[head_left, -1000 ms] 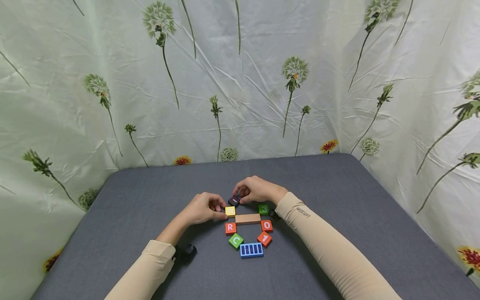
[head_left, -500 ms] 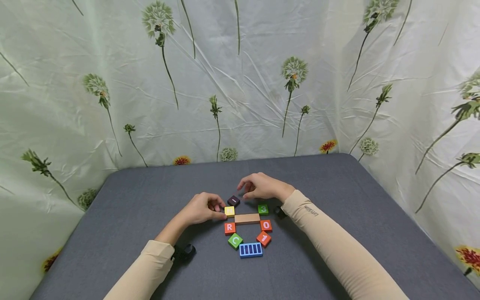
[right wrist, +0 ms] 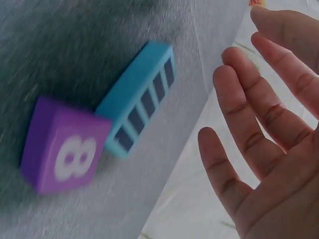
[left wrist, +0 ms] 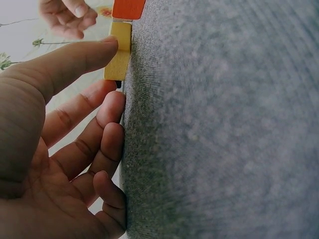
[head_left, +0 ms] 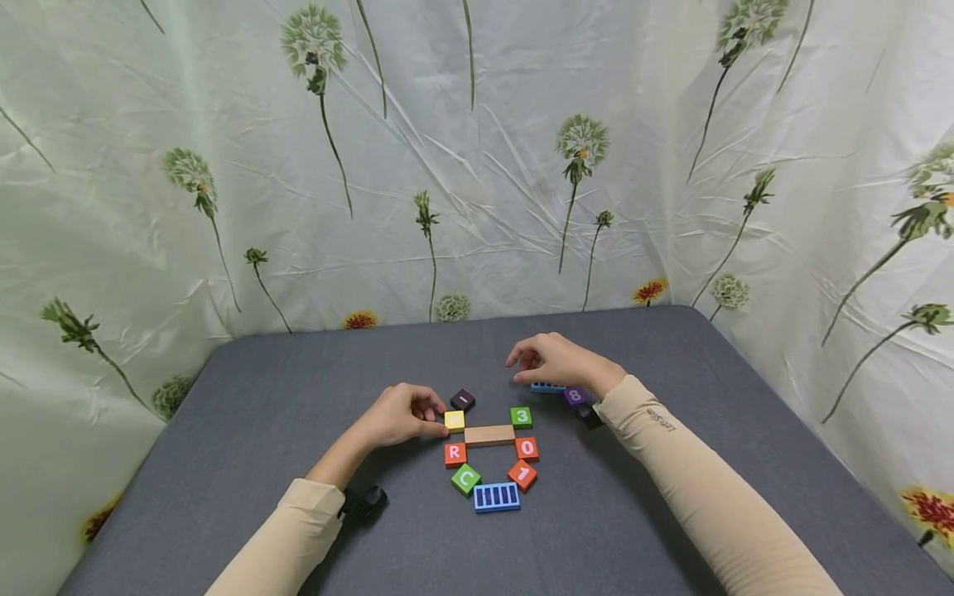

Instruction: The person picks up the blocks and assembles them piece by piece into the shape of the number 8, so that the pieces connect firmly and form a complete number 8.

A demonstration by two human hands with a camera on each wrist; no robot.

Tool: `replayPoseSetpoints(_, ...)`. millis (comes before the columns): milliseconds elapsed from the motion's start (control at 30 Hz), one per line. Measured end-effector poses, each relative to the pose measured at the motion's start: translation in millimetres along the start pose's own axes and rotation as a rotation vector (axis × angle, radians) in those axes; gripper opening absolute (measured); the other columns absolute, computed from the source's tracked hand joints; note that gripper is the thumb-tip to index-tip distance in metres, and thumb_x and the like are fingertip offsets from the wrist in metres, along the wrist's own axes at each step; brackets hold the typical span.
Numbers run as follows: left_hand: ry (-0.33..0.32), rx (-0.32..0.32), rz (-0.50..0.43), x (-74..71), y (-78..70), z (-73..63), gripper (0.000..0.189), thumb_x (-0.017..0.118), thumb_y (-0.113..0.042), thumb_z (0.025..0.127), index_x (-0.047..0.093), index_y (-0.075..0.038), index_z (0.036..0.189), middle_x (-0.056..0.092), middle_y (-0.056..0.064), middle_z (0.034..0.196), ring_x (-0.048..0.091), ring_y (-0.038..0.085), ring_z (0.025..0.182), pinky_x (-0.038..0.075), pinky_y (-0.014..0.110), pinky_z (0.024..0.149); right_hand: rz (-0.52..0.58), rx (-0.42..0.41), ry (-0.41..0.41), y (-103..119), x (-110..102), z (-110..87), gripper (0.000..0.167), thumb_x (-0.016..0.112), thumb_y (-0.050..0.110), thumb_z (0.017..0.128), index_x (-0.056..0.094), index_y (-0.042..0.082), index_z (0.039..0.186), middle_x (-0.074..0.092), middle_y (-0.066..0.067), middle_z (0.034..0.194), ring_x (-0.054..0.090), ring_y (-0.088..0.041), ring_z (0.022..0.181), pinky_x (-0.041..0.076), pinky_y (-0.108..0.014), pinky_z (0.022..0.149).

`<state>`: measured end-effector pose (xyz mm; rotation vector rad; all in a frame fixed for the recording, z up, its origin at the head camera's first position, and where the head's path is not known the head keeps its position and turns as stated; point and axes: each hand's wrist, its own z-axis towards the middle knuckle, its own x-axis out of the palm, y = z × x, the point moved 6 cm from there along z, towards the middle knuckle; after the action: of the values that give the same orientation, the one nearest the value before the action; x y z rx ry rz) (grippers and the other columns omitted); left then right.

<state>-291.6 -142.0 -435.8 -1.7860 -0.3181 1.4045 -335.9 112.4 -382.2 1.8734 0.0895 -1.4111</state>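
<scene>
My left hand point(head_left: 402, 415) holds the yellow block point(head_left: 455, 421) at its left side, in the head view. The left wrist view shows the thumb lying across the yellow block point(left wrist: 119, 50) and the index fingertip at its near end. My right hand point(head_left: 555, 361) hovers farther back, fingers loosely bent with nothing between them. Under it lie a blue striped block point(right wrist: 139, 99) and a purple block point(right wrist: 70, 149) marked 8, touching or nearly so. A dark block point(head_left: 463, 400) with a white dash sits behind the yellow one.
A ring of blocks lies on the grey table point(head_left: 313, 372): a plain wooden bar point(head_left: 489, 435), green 3 point(head_left: 521, 417), red R point(head_left: 455, 455), red 0 point(head_left: 527, 449), green C point(head_left: 466, 479), red 1 point(head_left: 522, 475) and a blue striped block point(head_left: 496, 497). A flowered curtain point(head_left: 484, 207) hangs behind.
My right hand has let go of the dark block and moved right and back, over the purple and blue blocks, which now show. The left hand stays at the yellow block.
</scene>
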Motion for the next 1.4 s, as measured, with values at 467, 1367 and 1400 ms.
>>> replayPoseSetpoints(467, -0.01, 0.007, 0.002, 0.1, 0.2, -0.3, 0.022, 0.093, -0.02, 0.084, 0.078, -0.013, 0.098, 0.064, -0.005, 0.08, 0.055, 0.012, 0.07, 0.045, 0.025, 0.064, 0.027, 0.064, -0.027, -35, -12, -40.0, 0.023, 0.077, 0.02, 0.1, 0.076, 0.006, 0.118, 0.071, 0.001, 0.088, 0.059, -0.009, 0.077, 0.05, -0.029, 0.074)
replayPoseSetpoints(1367, -0.006, 0.015, -0.016, 0.2, 1.8, -0.1, 0.021, 0.093, -0.02, 0.084, 0.078, -0.013, 0.097, 0.064, -0.005, 0.08, 0.055, 0.013, 0.071, 0.045, 0.025, 0.064, 0.113, 0.118, -0.063, -66, -7, -72.2, 0.032, 0.087, 0.024, 0.091, 0.071, 0.005, 0.112, 0.062, 0.002, 0.084, 0.053, -0.011, 0.073, 0.042, -0.024, 0.063)
replayPoseSetpoints(1400, -0.006, 0.014, -0.015, 0.3, 1.8, 0.0, 0.021, 0.093, -0.02, 0.084, 0.078, -0.013, 0.097, 0.064, -0.005, 0.08, 0.055, 0.013, 0.071, 0.045, 0.025, 0.064, 0.113, 0.117, -0.062, -68, -7, -72.3, 0.032, 0.086, 0.024, 0.091, 0.071, 0.005, 0.113, 0.062, 0.002, 0.084, 0.053, -0.011, 0.073, 0.042, -0.024, 0.063)
